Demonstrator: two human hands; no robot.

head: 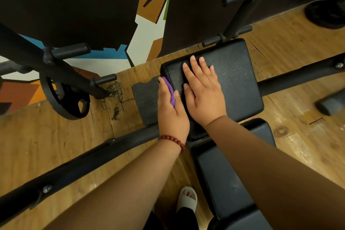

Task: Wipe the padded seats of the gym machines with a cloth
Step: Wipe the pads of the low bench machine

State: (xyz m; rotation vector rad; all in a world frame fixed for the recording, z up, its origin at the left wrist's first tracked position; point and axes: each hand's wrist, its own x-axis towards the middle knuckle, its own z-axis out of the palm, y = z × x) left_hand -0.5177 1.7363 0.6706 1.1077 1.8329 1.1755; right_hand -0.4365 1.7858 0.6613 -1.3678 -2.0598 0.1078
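- Seat pad [237, 80]: black, textured, at centre; its left near part is covered by both hands
- Right hand [202, 89]: lies flat, palm down, on the left half of the seat pad, fingers straight and slightly apart, holding nothing
- Left hand [172, 110]: set against the left side face of the seat pad, back of hand to camera; thumb and forefinger pinch the purple cloth, other fingers together, tips hidden below the pad edge
- Purple cloth [170, 89]: only 1 narrow strip shows, between the left hand and the pad's left edge; the rest is hidden under the hand, extent cannot be told
- Beaded bracelet [172, 139]: red, on the left wrist
- Long pad [224, 183]: black, just near of the seat pad, partly covered by the right forearm, cut off at the bottom edge
- Weight plate [65, 97]: far left on the wooden floor [56, 145], partly behind a black rack leg
- Dark mat [146, 99]: flat on the floor just left of the seat pad, right edge hidden by the left hand
- Sandal [187, 200]: 1 pale sandal at the near edge, toes showing
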